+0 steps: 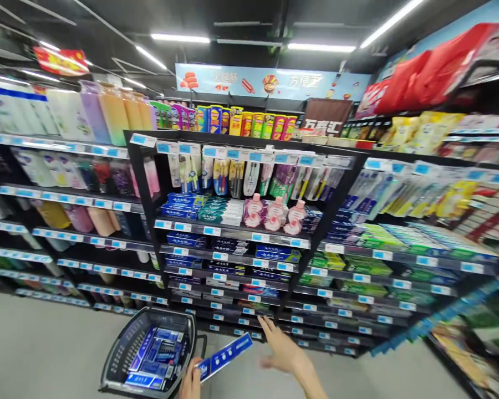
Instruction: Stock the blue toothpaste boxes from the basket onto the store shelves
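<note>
My left hand [190, 380], low in the view, grips one end of a long blue toothpaste box [227, 358], which slants up to the right over the floor. Beyond the box's far end is my right hand [283, 350], its fingers stretched toward the shelves and its thumb apart and blurred. Nothing is in that hand. To the left of my left hand, a dark grey shopping basket [115, 349] contains several blue boxes [158, 354] like the held one.
Ahead stands a black shelf unit with toothpaste boxes [222, 209], pink pump bottles [275, 213] and hanging toothbrushes [235, 177]. Bottles and pouches fill shelves on the left. More boxes [385, 237] line the right unit. Grey floor [45, 343] lies below.
</note>
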The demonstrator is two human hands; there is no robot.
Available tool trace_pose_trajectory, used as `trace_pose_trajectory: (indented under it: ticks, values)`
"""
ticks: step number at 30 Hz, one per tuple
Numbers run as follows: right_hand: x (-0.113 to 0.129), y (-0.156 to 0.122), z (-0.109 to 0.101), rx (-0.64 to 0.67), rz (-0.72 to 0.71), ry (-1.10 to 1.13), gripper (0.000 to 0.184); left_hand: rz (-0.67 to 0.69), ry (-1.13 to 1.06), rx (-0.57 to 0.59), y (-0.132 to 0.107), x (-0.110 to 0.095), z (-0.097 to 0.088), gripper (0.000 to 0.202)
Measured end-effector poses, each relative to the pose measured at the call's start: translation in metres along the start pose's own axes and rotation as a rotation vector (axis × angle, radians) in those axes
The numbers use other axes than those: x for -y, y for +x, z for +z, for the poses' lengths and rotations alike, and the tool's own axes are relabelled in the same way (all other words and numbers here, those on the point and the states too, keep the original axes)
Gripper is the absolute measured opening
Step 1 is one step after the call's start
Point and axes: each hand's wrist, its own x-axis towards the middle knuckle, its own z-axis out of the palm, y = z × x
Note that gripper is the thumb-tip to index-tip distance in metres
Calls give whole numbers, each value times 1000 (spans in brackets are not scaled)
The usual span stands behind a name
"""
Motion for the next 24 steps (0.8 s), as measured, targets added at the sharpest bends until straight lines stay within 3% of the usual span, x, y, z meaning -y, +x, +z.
trace_pose_trajectory:
  ticks: [2,4,7,10,14,19,24]
  values:
    - [-39,-19,41,-42,23,219,118,-76,-311,97,16,-11,6,53]
    - [-58,-42,77,-226,11,450,95,-62,-527,269,29,-30,-3,57]
    - [-50,-71,112,-500,-29,837,58,28,-714,467,42,-62,-30,59]
    - [-28,-83,120,-673,-39,1086,55,11,-825,576,46,-89,-54,62]
    - [-13,-79,105,-841,22,1138,58,-170,-1024,565,31,-105,-71,67]
    - [-3,-68,85,-939,90,1239,63,-82,-1069,348,-6,-102,-76,64]
    - [16,-57,100,-883,187,1454,66,-47,-978,247,-16,-88,-87,62]
